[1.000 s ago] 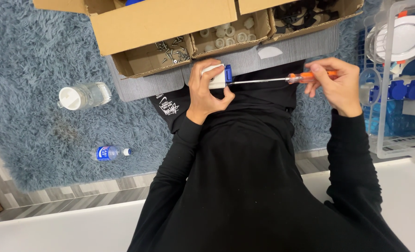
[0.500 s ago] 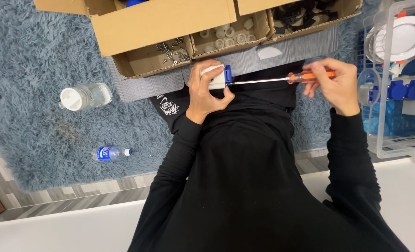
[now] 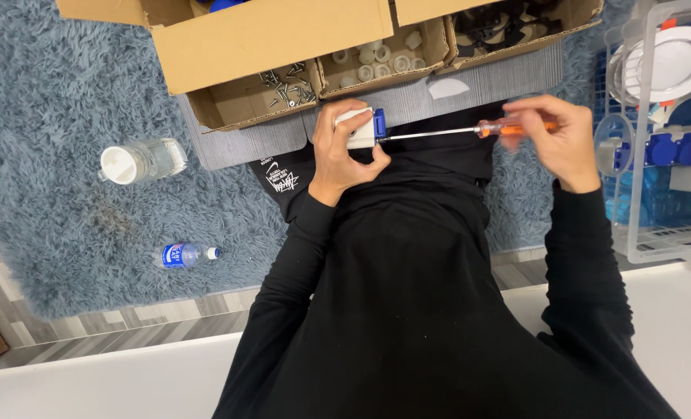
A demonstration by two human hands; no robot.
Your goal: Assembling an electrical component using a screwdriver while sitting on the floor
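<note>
Left hand [image 3: 345, 151] clamping small white-and-blue plug [image 3: 361, 128], held over lap at centre of view; right hand [image 3: 559, 140] gripping orange screwdriver [image 3: 470, 130] at 3 o'clock of plug, tip meeting its blue end

Progress, judging: screw being driven, seated or not cannot tell; more white parts waiting in cardboard box [image 3: 283, 39] at 12 o'clock

Counting: one plug in hand, one screwdriver, one pile of loose screws [image 3: 287, 84], two bottles [image 3: 144, 161] at 9 o'clock on blue rug [image 3: 50, 93], one clear crate [image 3: 664, 155] at 3 o'clock holding several blue sockets

Bare hands [image 3: 345, 151] emerge from long black sleeves [image 3: 283, 287] of a plain black top.
</note>
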